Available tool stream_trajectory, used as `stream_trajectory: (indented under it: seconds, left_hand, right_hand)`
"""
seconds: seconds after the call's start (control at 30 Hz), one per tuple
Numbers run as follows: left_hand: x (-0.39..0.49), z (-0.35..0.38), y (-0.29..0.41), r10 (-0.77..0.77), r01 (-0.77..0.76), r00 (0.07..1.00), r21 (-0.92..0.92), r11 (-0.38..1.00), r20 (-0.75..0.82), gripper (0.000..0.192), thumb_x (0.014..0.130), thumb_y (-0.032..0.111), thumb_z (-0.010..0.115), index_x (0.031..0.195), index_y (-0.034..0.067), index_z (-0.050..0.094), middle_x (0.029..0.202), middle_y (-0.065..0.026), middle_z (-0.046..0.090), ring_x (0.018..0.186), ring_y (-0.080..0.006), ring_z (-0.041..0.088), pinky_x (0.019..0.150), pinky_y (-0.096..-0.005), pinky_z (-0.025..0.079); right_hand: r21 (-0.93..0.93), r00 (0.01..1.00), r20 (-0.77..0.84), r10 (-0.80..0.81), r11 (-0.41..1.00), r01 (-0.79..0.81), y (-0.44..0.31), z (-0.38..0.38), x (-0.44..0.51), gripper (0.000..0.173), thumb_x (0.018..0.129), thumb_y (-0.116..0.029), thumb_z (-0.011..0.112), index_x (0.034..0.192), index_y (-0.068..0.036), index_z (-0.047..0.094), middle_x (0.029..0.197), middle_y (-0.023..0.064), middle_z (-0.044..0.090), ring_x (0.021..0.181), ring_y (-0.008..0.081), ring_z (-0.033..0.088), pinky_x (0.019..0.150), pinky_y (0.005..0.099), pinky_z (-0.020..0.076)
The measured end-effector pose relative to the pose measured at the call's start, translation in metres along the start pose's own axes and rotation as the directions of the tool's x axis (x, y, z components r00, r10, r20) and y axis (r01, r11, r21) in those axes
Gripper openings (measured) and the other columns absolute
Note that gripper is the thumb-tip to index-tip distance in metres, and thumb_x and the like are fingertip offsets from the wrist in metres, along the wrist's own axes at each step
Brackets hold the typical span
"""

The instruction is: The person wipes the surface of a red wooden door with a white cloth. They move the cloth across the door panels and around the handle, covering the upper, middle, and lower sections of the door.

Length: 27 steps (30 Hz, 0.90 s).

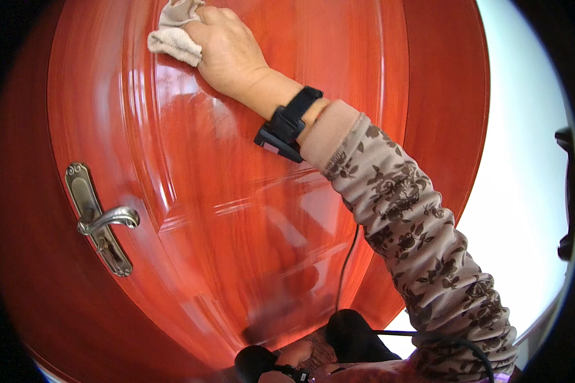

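My right hand (232, 52) grips a folded beige cloth (175, 45) against the upper part of a glossy reddish-brown wooden door (249, 158). A black strap with a small device (285, 127) circles that wrist, below a floral-patterned sleeve (402, 215). My left hand (294, 353) is low at the bottom edge, partly cut off, with another black strap (294, 372) at its wrist. Its fingers are too hidden to tell whether they hold anything. To the left on the door is a bronze-coloured lever handle (110, 219) on an ornate backplate (84, 189), a key-like piece below it.
The wooden door frame (443, 95) borders the door on the right, beside a bright white wall (517, 143). A thin black cable (347, 268) hangs before the door, and a thicker one (441, 336) crosses my sleeve. Dark-clad legs or feet (357, 335) show below.
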State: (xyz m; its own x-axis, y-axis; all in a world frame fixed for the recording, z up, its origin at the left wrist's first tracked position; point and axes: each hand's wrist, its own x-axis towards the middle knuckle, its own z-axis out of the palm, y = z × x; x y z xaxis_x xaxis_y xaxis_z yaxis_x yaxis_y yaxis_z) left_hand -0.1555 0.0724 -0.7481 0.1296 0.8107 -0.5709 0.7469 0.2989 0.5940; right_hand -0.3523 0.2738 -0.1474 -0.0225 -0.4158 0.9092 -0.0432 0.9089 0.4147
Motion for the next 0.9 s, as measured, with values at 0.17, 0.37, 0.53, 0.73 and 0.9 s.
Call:
stream_trajectory:
  seconds: [0.17,0.37,0.53,0.73,0.9]
  left_hand:
    - [-0.010,-0.016,0.000,-0.004,0.004,0.998,-0.001,1.000,-0.057,0.033,0.090,0.019,0.052,0.114,0.003,0.067,0.114,-0.0223,0.066,0.106,-0.0380,0.064,0.087,-0.0470,0.052]
    - [-0.042,-0.055,-0.012,-0.046,0.050,0.997,0.055,0.997,-0.066,0.032,0.090,0.018,0.052,0.114,0.003,0.067,0.114,-0.0223,0.067,0.106,-0.0380,0.064,0.087,-0.0469,0.052]
    - [-0.037,-0.085,-0.012,0.020,-0.007,0.992,0.096,0.995,-0.127,0.032,0.089,0.018,0.052,0.114,0.003,0.067,0.114,-0.0223,0.067,0.106,-0.0380,0.064,0.087,-0.0469,0.052]
    - [-0.039,-0.167,-0.020,0.075,-0.007,0.967,0.270,0.963,-0.243,0.032,0.089,0.017,0.052,0.114,0.003,0.068,0.113,-0.0223,0.067,0.105,-0.0380,0.065,0.087,-0.0469,0.052]
    - [-0.040,-0.135,-0.025,0.018,0.038,0.973,0.240,0.970,-0.229,0.033,0.090,0.018,0.052,0.115,0.002,0.067,0.117,-0.0226,0.066,0.106,-0.0380,0.064,0.087,-0.0467,0.052]
  right_hand:
    - [0.114,0.986,0.051,-0.162,0.981,0.155,-0.040,-0.006,-0.005,0.012,0.081,-0.020,0.068,0.084,-0.009,0.068,0.097,0.0119,0.062,0.092,0.0328,0.059,0.080,0.0437,0.0509]
    - [0.108,0.981,0.159,-0.109,0.990,0.093,-0.044,-0.019,-0.012,0.015,0.079,-0.018,0.066,0.090,-0.008,0.065,0.104,0.0113,0.059,0.099,0.0309,0.058,0.085,0.0420,0.0496]
    - [0.234,0.923,0.345,-0.169,0.968,0.089,-0.069,-0.015,-0.032,0.016,0.079,-0.016,0.061,0.092,-0.006,0.063,0.108,0.0122,0.057,0.106,0.0324,0.056,0.087,0.0427,0.0495]
    - [0.237,0.935,0.278,-0.221,0.959,0.157,-0.070,-0.018,-0.033,0.012,0.078,-0.015,0.058,0.084,-0.005,0.063,0.103,0.0112,0.058,0.106,0.0295,0.055,0.087,0.0406,0.0497]
    - [0.280,0.894,0.408,-0.183,0.958,0.068,-0.088,-0.022,-0.032,0.012,0.080,-0.013,0.060,0.090,-0.009,0.066,0.102,0.0096,0.058,0.099,0.0285,0.056,0.082,0.0405,0.0493]
